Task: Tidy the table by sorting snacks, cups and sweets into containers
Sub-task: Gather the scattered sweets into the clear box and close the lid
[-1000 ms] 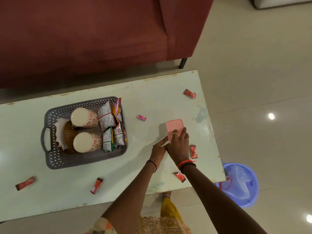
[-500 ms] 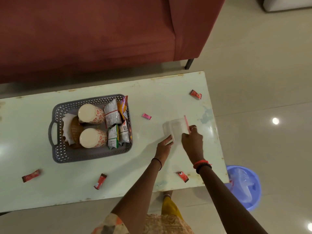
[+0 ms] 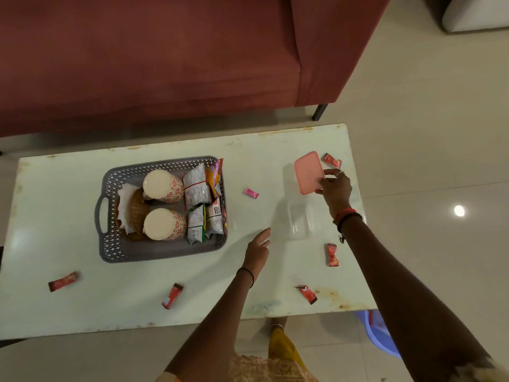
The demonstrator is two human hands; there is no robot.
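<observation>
My right hand [image 3: 336,188] holds a pink lid [image 3: 308,172] at its near edge, far right on the table. A clear plastic box [image 3: 304,219] stands uncovered just in front of the lid. My left hand [image 3: 257,248] hovers open and holds nothing, left of the box. A grey basket [image 3: 110,244] on the left holds two floral cups [image 3: 164,186], snack packets [image 3: 205,199] and a wicker piece. Red sweets [image 3: 332,254] and one pink sweet [image 3: 251,193] lie scattered on the table.
A pale green table [image 3: 82,310] with worn edges stands before a red sofa [image 3: 137,64]. A blue bin [image 3: 377,337] with a plastic bag sits on the tiled floor at the table's near right corner.
My right hand lifted the pink lid off the clear box and carried it to the far right. My left hand let go of the box and drew back to the left.
</observation>
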